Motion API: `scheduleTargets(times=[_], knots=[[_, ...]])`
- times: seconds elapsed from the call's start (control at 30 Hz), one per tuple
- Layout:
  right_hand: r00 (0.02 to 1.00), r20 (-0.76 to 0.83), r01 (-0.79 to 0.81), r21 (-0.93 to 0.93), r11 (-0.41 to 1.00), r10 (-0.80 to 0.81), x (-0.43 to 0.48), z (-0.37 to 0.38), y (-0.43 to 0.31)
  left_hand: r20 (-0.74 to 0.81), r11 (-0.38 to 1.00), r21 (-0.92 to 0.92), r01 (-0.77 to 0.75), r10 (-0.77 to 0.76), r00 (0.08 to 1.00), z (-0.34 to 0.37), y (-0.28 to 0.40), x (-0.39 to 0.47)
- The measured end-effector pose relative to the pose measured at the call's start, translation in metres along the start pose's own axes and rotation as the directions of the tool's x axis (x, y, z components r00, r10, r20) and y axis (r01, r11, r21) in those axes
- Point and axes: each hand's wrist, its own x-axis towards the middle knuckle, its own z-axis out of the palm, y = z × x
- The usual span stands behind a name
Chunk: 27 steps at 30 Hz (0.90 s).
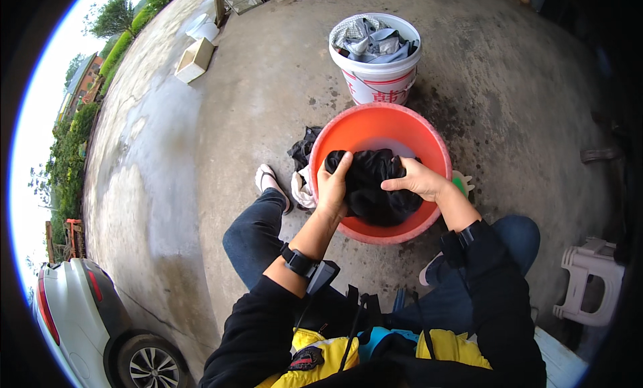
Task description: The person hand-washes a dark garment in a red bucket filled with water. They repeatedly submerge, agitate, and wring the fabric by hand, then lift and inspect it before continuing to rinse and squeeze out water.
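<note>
Black wet-looking cloth (374, 189) is bunched between my two hands, over an orange plastic basin (382, 117). My left hand (332, 187) grips its left side, thumb on top. On the right side, my right hand (414, 179) holds another fold, with the thumb pointing inward. Cloudy water (399, 146) shows at the far side of the basin. The lower part of the cloth hides much of the basin floor. Fingers beneath the cloth are mostly hidden.
Behind the basin stands a white bucket (379, 79) heaped with clothes (377, 38). Dark clothing (304, 149) and a white cloth (302, 189) lie at the basin's left. A green-and-white object (459, 182) pokes out at right. A plastic stool (590, 282) stands farther right; a car (85, 312) is lower left.
</note>
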Motion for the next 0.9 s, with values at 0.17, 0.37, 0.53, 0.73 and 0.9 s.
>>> scheduleTargets(times=[0.17, 0.37, 0.53, 0.73, 0.9], knots=[[0.706, -0.692, 0.077, -0.140, 0.987, -0.154, 0.009, 0.021, -0.001, -0.357, 0.914, 0.344, 0.214, -0.083, 0.931, -0.011, -0.041, 0.004], [0.903, 0.060, 0.270, -0.849, 0.453, -0.426, -0.003, 0.094, -0.004, -0.274, 0.800, 0.505, 0.324, -0.207, 0.939, -0.009, -0.053, 0.009], [0.775, -0.614, -0.098, -0.347, 0.933, -0.147, 0.007, 0.066, 0.006, -0.253, 0.876, 0.386, 0.288, -0.200, 0.947, 0.022, -0.059, -0.026], [0.920, -0.389, 0.062, 0.009, 0.998, -0.053, 0.007, 0.047, 0.006, -0.189, 0.959, 0.010, 0.284, -0.277, 0.942, 0.005, -0.040, -0.002], [0.816, -0.062, 0.378, -0.696, 0.611, -0.575, 0.001, 0.085, -0.007, -0.316, 0.896, 0.209, 0.392, -0.317, 0.894, -0.009, -0.053, 0.012]])
